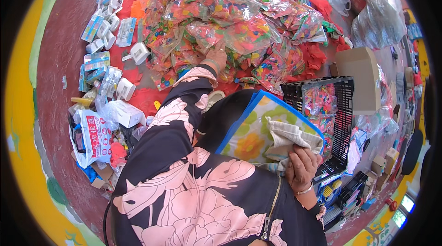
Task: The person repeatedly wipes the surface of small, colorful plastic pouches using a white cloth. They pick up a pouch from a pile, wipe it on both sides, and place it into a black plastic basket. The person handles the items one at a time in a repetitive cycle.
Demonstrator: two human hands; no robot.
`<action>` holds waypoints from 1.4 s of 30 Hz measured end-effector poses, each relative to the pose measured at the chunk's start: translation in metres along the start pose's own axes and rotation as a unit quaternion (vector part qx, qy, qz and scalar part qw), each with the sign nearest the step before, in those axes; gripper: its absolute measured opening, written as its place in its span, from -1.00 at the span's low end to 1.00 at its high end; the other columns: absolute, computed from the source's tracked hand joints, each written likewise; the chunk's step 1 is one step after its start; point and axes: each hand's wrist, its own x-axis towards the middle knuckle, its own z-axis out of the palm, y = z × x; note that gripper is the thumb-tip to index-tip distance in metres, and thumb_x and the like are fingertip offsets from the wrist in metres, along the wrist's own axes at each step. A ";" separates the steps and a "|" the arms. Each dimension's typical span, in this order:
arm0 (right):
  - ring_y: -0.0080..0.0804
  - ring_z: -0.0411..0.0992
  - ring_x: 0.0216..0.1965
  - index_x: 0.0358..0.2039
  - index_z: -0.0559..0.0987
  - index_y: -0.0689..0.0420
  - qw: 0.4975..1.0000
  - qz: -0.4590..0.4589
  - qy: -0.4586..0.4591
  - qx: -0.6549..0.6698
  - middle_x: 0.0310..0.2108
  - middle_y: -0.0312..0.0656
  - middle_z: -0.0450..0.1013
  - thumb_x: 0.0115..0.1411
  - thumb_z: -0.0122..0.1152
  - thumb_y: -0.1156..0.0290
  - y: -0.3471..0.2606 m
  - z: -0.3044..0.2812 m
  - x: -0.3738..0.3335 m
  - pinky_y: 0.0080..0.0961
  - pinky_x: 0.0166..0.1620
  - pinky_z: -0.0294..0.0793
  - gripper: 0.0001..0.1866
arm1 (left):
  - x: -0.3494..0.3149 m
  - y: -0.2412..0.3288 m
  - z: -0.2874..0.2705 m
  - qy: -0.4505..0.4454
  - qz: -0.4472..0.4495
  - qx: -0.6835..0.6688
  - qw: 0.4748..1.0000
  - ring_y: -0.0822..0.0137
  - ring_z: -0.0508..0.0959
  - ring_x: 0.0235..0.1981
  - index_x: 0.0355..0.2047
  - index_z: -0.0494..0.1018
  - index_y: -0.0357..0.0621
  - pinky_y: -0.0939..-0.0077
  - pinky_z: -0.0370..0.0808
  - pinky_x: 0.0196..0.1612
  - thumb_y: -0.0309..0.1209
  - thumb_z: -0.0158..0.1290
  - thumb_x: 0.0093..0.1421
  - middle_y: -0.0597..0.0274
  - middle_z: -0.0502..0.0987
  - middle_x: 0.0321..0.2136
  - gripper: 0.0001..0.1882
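My left hand (216,56) reaches forward into a large heap of clear plastic bags (207,6) filled with small, brightly coloured pieces. Its fingers close on one of these bags (206,38) at the near side of the heap, the fingertips partly hidden by the plastic. Close to my body, my right hand (302,167) grips a crumpled off-white cloth (294,136) between bent fingers. Beneath that cloth, a floral fabric piece with blue edging (251,131) lies across my lap.
A black plastic crate (343,126) holding more filled bags stands at the right, beside an open cardboard box (361,80). White scoop-like containers (138,53) and a white carrier bag (92,137) lie at the left. Crumpled clear plastic (377,20) sits at the far right.
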 end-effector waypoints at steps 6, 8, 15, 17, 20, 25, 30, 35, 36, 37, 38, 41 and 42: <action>-0.29 0.44 -0.19 -0.30 0.57 0.08 1.000 -0.005 0.007 -0.012 -0.22 -0.19 0.51 -0.04 0.17 0.37 0.008 0.002 -0.005 -0.36 -0.11 0.19 -0.76 | 0.045 -0.006 0.023 0.022 -0.009 -0.041 0.999 0.09 -0.05 0.32 0.17 0.17 -0.31 0.22 0.21 0.21 -0.50 -0.06 0.07 0.09 -0.06 0.30 -0.40; -0.30 0.44 -0.20 -0.30 0.58 0.07 1.000 -0.027 0.006 -0.003 -0.22 -0.21 0.51 -0.04 0.18 0.36 0.010 -0.001 -0.002 -0.36 -0.13 0.20 -0.76 | 0.071 -0.027 0.071 0.107 -0.040 -0.130 0.985 0.06 -0.03 0.31 0.17 0.16 -0.33 0.23 0.22 0.21 -0.52 -0.08 0.08 0.05 0.00 0.28 -0.41; -0.28 0.44 -0.20 -0.29 0.57 0.09 1.000 -0.015 0.012 0.007 -0.21 -0.19 0.50 -0.07 0.19 0.39 0.006 0.000 0.002 -0.38 -0.17 0.19 -0.74 | 0.051 -0.039 -0.007 0.249 0.129 -0.132 0.951 -0.01 0.34 0.05 -0.06 0.38 -0.26 0.28 0.35 0.06 -0.59 -0.11 0.05 -0.04 0.38 -0.02 -0.62; -0.26 0.45 -0.19 -0.30 0.57 0.11 1.000 -0.008 0.018 0.014 -0.22 -0.17 0.50 -0.10 0.18 0.44 0.002 -0.002 0.003 -0.40 -0.18 0.19 -0.73 | 0.042 -0.043 -0.023 0.287 0.159 -0.130 0.936 -0.03 0.40 -0.03 -0.12 0.43 -0.21 0.26 0.38 0.00 -0.57 -0.09 0.04 -0.01 0.45 -0.12 -0.65; -0.26 0.45 -0.18 -0.30 0.57 0.12 0.999 -0.004 0.023 0.022 -0.22 -0.16 0.51 -0.12 0.18 0.45 -0.002 -0.004 0.005 -0.40 -0.19 0.20 -0.72 | 0.015 -0.046 -0.057 0.284 0.150 -0.128 0.938 -0.03 0.43 -0.11 -0.15 0.47 -0.10 0.24 0.41 -0.07 -0.53 -0.06 0.03 0.03 0.50 -0.24 -0.67; -0.24 0.45 -0.18 -0.32 0.57 0.13 0.998 -0.012 0.054 0.016 -0.23 -0.16 0.51 -0.12 0.16 0.49 -0.008 -0.004 0.000 -0.37 -0.17 0.24 -0.73 | -0.032 -0.045 -0.105 0.323 0.102 -0.144 0.930 -0.04 0.47 -0.21 -0.09 0.44 0.03 0.17 0.43 -0.15 -0.46 -0.02 0.05 -0.01 0.50 -0.33 -0.64; -0.24 0.45 -0.18 -0.33 0.56 0.12 0.996 -0.027 0.087 0.017 -0.26 -0.18 0.50 -0.12 0.18 0.52 -0.013 -0.005 -0.005 -0.37 -0.17 0.27 -0.74 | -0.078 -0.043 -0.146 0.308 0.052 -0.129 0.941 -0.13 0.46 -0.18 0.06 0.31 -0.03 0.12 0.42 -0.16 -0.47 0.03 0.03 -0.10 0.50 -0.29 -0.49; -0.24 0.45 -0.18 -0.33 0.56 0.12 0.993 -0.031 0.109 0.020 -0.26 -0.18 0.50 -0.11 0.19 0.52 -0.015 -0.004 -0.013 -0.37 -0.16 0.27 -0.76 | -0.118 -0.040 -0.183 0.345 -0.057 -0.158 0.924 -0.07 0.49 -0.18 0.04 0.35 -0.06 0.16 0.43 -0.14 -0.39 0.08 0.02 -0.07 0.51 -0.24 -0.49; -0.24 0.45 -0.18 -0.33 0.56 0.12 0.993 -0.033 0.114 0.021 -0.26 -0.17 0.50 -0.11 0.19 0.51 -0.015 -0.004 -0.014 -0.37 -0.16 0.27 -0.76 | -0.127 -0.043 -0.193 0.310 -0.041 -0.129 0.941 -0.05 0.50 -0.19 -0.05 0.41 -0.07 0.17 0.42 -0.14 -0.37 0.08 0.02 -0.06 0.52 -0.26 -0.57; -0.24 0.45 -0.17 -0.33 0.56 0.12 0.992 -0.041 0.123 0.013 -0.25 -0.18 0.50 -0.12 0.20 0.49 -0.011 -0.001 -0.018 -0.37 -0.16 0.26 -0.75 | -0.142 -0.042 -0.214 0.274 -0.022 -0.099 0.956 -0.03 0.50 -0.20 -0.13 0.47 -0.08 0.18 0.42 -0.14 -0.34 0.08 0.02 -0.04 0.52 -0.28 -0.65; -0.24 0.44 -0.16 -0.33 0.56 0.12 0.992 -0.040 0.118 0.016 -0.24 -0.18 0.50 -0.12 0.21 0.47 -0.012 -0.002 -0.019 -0.37 -0.15 0.26 -0.74 | -0.154 -0.040 -0.227 0.236 -0.004 -0.070 0.969 -0.01 0.51 -0.20 -0.22 0.53 -0.09 0.18 0.42 -0.13 -0.32 0.08 0.02 -0.03 0.53 -0.30 -0.71; -0.22 0.42 -0.10 -0.30 0.55 0.10 0.995 -0.034 0.090 0.021 -0.19 -0.18 0.48 -0.17 0.26 0.40 -0.017 -0.011 -0.019 -0.36 -0.14 0.26 -0.68 | -0.196 -0.019 -0.255 0.345 0.058 -0.074 0.934 0.03 0.52 -0.30 -0.46 0.56 -0.11 0.22 0.42 -0.23 -0.27 0.08 0.04 0.01 0.52 -0.42 -0.81; -0.22 0.42 -0.10 -0.29 0.55 0.10 0.995 -0.029 0.094 0.008 -0.18 -0.17 0.48 -0.17 0.26 0.39 -0.021 -0.013 -0.020 -0.36 -0.13 0.26 -0.67 | -0.214 -0.009 -0.269 0.367 0.082 -0.060 0.924 0.03 0.52 -0.32 -0.46 0.55 -0.11 0.22 0.42 -0.25 -0.26 0.08 0.05 0.02 0.52 -0.44 -0.80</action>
